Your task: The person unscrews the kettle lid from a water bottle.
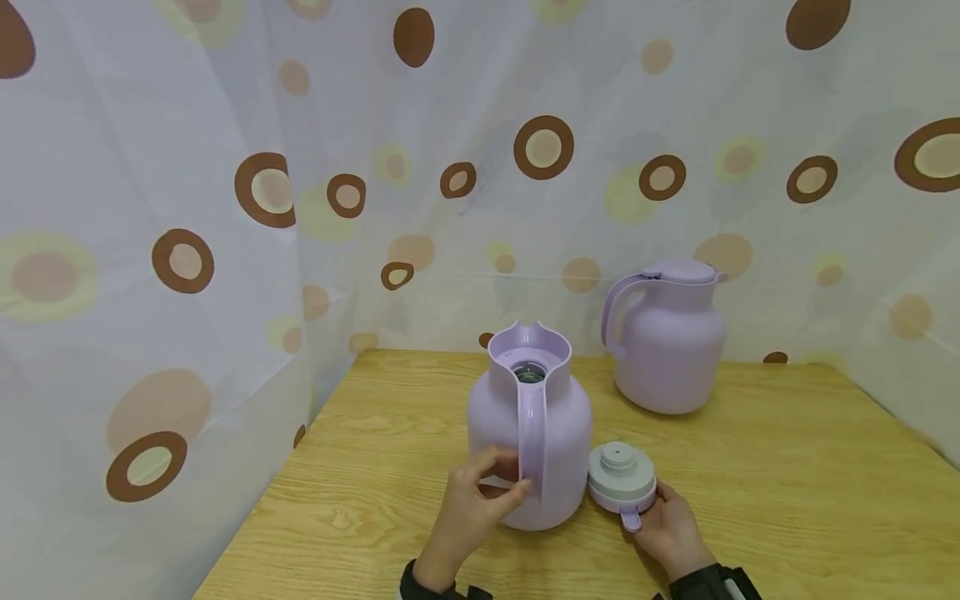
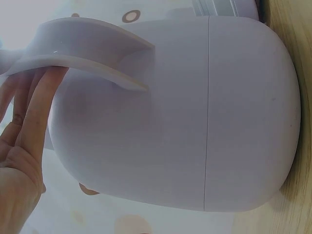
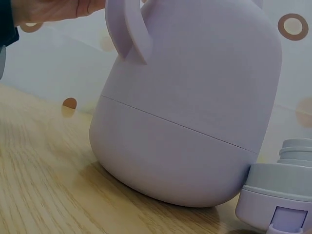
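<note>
A lilac thermos jug [image 1: 491,425] stands upright on the table with its top uncovered, showing a dark, shiny opening. My left hand [image 1: 471,510] grips its handle [image 1: 532,425], thumb on the near side and fingers reaching in from the left. Beside the jug's base on the right lies its lid [image 1: 621,477], turned over so the grey stopper points up and a small lilac tab faces me. With my right hand [image 1: 670,533] I hold the lid at its right edge. In the right wrist view, the lid [image 3: 278,180] sits right up against the jug.
A second lilac thermos jug [image 1: 671,350] with its lid on stands at the back right, handle to the left. The wooden table [image 1: 795,467] backs onto a white curtain [image 1: 465,100] with brown and yellow dots, which also hangs along both sides.
</note>
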Demonstrator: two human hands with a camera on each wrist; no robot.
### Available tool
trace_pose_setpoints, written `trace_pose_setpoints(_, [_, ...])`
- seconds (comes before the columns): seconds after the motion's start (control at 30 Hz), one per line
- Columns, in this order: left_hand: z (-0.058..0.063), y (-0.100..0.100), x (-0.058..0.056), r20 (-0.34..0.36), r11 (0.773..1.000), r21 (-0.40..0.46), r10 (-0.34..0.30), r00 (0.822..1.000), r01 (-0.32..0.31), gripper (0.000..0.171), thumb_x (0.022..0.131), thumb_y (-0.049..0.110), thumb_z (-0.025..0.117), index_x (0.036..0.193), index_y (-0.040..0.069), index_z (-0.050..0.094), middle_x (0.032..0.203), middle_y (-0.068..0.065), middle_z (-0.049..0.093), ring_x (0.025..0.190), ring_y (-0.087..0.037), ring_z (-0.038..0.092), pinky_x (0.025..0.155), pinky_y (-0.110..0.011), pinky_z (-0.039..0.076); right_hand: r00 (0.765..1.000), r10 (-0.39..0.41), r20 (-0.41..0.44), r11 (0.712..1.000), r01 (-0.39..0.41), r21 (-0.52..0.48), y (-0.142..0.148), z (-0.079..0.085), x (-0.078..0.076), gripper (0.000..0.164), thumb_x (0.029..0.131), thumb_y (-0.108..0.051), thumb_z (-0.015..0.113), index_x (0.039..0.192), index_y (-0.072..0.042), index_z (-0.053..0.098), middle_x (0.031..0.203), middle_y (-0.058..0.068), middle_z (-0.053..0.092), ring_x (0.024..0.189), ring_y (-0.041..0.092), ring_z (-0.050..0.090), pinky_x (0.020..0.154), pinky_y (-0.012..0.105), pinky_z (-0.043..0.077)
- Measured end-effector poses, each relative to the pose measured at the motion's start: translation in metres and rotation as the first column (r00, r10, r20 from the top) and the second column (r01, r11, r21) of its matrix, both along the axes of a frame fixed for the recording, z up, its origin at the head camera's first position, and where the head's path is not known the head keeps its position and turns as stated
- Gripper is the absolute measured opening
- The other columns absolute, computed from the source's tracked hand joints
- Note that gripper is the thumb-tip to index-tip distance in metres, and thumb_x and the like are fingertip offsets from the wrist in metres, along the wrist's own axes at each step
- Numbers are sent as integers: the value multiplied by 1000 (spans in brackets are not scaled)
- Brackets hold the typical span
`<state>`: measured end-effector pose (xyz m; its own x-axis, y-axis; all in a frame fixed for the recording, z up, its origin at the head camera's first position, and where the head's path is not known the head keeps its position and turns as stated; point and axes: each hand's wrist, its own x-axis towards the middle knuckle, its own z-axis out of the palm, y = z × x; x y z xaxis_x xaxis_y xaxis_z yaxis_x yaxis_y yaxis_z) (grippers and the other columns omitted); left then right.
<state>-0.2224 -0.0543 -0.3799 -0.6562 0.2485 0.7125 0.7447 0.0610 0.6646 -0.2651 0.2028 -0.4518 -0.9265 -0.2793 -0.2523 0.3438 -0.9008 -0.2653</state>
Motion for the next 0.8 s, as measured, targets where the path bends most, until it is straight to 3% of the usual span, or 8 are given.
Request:
trace_pose_setpoints(0.33, [3,0,3,12,1000,6,-4,1000,4,18,73,7,61,90,5,56,80,-4,56,70,-13,55,51,-23,49,997,-76,-27,989,79,128,-1,1,1,43,90,-31,5,129,-26,-12,133,-12,-12,116,2,-8,96,21,-3])
trace_pose_setpoints(0.67, [3,1,2,6,1000,3,-2,1000,2,19,73,9,61,91,6,55,80,-3,56,70,-12,55,51,-23,49,983,-184,-6,969,182,165,-1,-1,3,44,91,-26,14,131,-22,-6,134,-13,-6,116,-2,-1,96,15,4])
trace_pose_setpoints(0.8, [4,0,3,5,1000,2,6,1000,-6,19,74,10,61,91,6,55,80,-3,56,71,-13,55,52,-23,49,974,-219,-64,928,228,293,-2,-1,5,45,92,-21,18,131,-15,-4,135,-6,-6,117,2,-1,96,17,5])
